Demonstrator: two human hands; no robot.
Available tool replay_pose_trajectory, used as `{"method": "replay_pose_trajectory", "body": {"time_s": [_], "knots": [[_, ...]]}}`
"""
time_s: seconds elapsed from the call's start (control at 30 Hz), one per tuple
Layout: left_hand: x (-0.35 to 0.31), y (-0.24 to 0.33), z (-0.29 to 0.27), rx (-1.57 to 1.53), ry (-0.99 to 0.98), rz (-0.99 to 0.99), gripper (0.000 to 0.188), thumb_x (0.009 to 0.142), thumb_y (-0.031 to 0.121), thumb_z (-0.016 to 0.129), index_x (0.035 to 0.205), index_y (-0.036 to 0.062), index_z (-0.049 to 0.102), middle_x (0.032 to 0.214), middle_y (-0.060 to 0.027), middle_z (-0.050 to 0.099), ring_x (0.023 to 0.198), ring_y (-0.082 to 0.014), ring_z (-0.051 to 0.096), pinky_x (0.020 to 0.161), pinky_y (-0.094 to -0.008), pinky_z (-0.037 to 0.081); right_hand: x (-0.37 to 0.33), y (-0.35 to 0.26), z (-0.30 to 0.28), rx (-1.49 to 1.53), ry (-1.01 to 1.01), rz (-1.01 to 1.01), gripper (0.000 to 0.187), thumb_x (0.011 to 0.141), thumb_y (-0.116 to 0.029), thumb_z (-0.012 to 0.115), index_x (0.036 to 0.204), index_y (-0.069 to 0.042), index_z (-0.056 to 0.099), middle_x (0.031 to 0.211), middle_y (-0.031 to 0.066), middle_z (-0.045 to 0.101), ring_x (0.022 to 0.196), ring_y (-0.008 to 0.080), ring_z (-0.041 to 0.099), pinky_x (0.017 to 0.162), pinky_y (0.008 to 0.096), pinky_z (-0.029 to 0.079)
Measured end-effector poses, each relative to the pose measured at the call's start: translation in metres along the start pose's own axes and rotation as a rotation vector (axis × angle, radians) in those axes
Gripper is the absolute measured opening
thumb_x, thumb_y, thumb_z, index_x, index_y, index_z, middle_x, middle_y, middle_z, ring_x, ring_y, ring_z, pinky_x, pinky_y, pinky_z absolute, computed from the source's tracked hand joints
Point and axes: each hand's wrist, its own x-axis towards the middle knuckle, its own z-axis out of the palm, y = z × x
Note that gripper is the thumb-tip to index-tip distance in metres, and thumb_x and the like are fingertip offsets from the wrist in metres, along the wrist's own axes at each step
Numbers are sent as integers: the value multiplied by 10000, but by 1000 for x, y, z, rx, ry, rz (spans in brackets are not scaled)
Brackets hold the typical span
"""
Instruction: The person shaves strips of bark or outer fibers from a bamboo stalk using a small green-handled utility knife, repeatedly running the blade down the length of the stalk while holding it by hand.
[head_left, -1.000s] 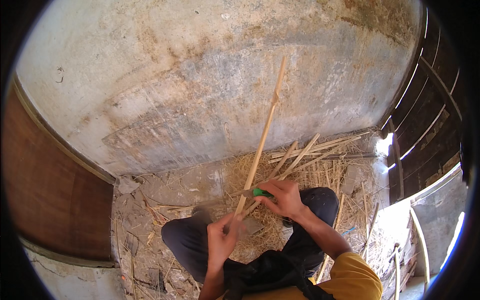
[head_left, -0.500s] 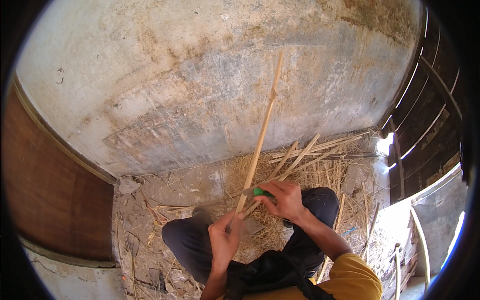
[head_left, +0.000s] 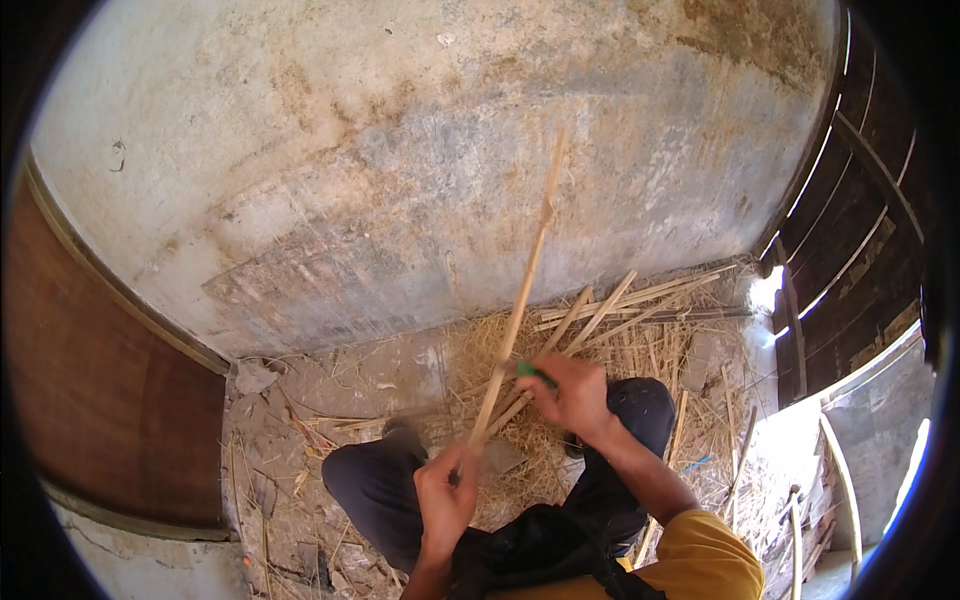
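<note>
A long, pale bamboo strip (head_left: pixel 523 290) slants up and away from between my knees, its far end in front of the wall. My left hand (head_left: pixel 445 497) is closed around its near end. In my right hand (head_left: pixel 575 395) is a knife with a green handle (head_left: pixel 532 373), the fingers wrapped about it. The knife's short grey blade lies against the strip a little above my left hand and is smeared by motion. Both hands are over my dark-trousered legs (head_left: pixel 375 495), which are bent and apart.
Several cut strips (head_left: pixel 605 312) lie in a loose heap on straw-like shavings (head_left: pixel 520 430) by the stained wall (head_left: pixel 400 200). A brown panel (head_left: pixel 120 370) stands at left. Dark slatted boards (head_left: pixel 850 220) rise at right, with curved poles (head_left: pixel 842 480) below them.
My right hand and the knife have moved slightly up along the strip, away from my left hand. The strip's far end has dipped a little. My left hand keeps its grip.
</note>
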Motion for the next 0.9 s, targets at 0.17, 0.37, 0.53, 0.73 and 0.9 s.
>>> {"method": "replay_pose_trajectory", "body": {"time_s": [0.17,0.37,0.53,0.73,0.9], "knots": [[-12,-3,0,-71,41,-42,193,1045,98,691,1134,-42,792,692,-29,659,630,-38,547,553,-243,414,0,3,3,35,33,30,263,900,-289,866,1059,-94,793,949,78,800,720,284,761,600,383,584],[-29,-4,-9,-29,-24,-50,182,1037,94,702,1117,-36,801,685,-39,675,638,-54,594,576,-253,450,6,20,-6,-10,111,177,261,917,-257,851,1093,-72,799,962,112,806,753,318,771,635,388,595],[-45,-8,-15,-41,-43,-67,173,1029,94,714,1101,-34,805,683,-30,683,635,-57,611,562,-251,447,13,19,-15,23,114,216,245,941,-223,831,1104,-44,793,970,157,801,766,324,775,669,389,598],[-44,-20,-24,-101,-75,-143,136,1017,106,748,1027,-20,797,704,-22,681,594,-42,566,531,-234,422,6,14,-10,49,41,254,267,955,-224,823,1134,-34,771,940,171,790,800,323,781,693,393,601],[-39,-33,-23,-95,-2,-63,126,1016,95,751,1011,-24,793,759,-24,708,601,-37,587,540,-220,433,6,16,-9,195,-5,359,295,970,-251,817,1148,-25,752,917,169,780,822,319,783,717,407,595]]}}
